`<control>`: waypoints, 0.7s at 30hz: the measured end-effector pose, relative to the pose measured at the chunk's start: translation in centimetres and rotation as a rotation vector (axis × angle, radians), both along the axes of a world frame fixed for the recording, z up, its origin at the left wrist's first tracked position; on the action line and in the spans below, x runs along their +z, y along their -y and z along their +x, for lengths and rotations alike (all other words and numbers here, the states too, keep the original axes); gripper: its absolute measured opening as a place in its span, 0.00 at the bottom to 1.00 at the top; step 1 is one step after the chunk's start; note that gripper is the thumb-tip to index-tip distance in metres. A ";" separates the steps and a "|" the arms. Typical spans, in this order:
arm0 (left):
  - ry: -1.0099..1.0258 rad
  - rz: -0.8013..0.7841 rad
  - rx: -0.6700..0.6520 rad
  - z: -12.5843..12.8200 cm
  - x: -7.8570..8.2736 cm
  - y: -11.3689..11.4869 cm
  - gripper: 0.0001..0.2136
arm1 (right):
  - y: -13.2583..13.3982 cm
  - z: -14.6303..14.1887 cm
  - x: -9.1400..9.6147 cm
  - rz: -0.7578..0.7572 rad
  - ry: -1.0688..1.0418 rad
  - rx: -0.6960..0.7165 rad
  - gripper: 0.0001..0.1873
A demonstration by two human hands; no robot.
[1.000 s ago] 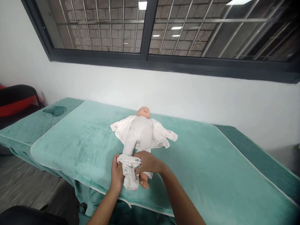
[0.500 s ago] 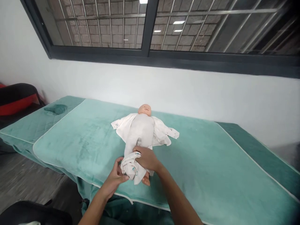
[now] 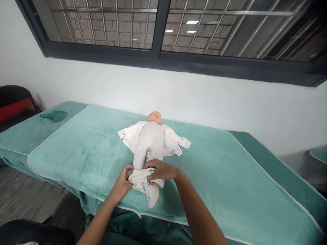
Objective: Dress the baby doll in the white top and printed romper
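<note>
A baby doll point(image 3: 149, 139) lies on its back on the bed, head toward the wall. An unfastened white printed jacket point(image 3: 173, 139) spreads out beneath its light grey-white body. Around the doll's lower legs are white baby trousers point(image 3: 150, 192) with a small print, bunched up and partly covering the feet. My left hand point(image 3: 124, 182) pinches the cloth at the left side, by the foot. From the right, my right hand point(image 3: 159, 170) grips the same cloth over the lower legs, its fingertips partly hidden in the folds.
The bed has a green plush cover point(image 3: 214, 177) with pale piping. A face hole point(image 3: 53, 116) is at its left end. Behind it rise a white wall point(image 3: 204, 98) and a dark-framed barred window point(image 3: 102, 52). A black-and-red chair point(image 3: 16, 105) stands at far left.
The rolled trousers have been loosened and now hang lower over the feet. My left hand has moved slightly up along the cloth; my right hand still grips it. The view has shifted a little.
</note>
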State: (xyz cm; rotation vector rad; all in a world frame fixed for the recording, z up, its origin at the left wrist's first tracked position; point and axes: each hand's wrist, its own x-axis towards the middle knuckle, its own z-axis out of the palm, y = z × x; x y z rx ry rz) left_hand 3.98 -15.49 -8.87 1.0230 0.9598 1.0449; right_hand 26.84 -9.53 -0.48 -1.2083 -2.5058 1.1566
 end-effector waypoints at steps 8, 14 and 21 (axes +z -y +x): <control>-0.385 0.279 0.267 -0.9 0.1 -6.0 0.09 | 0.2 -1.5 -1.1 0.046 -0.060 -0.200 0.09; -0.472 0.341 0.408 -0.1 0.1 -8.9 0.09 | -0.5 -4.1 -2.2 0.286 0.215 -0.449 0.05; -0.565 0.334 0.496 -1.2 -1.2 -5.2 0.13 | -1.2 -5.0 -2.6 0.312 0.324 -0.679 0.07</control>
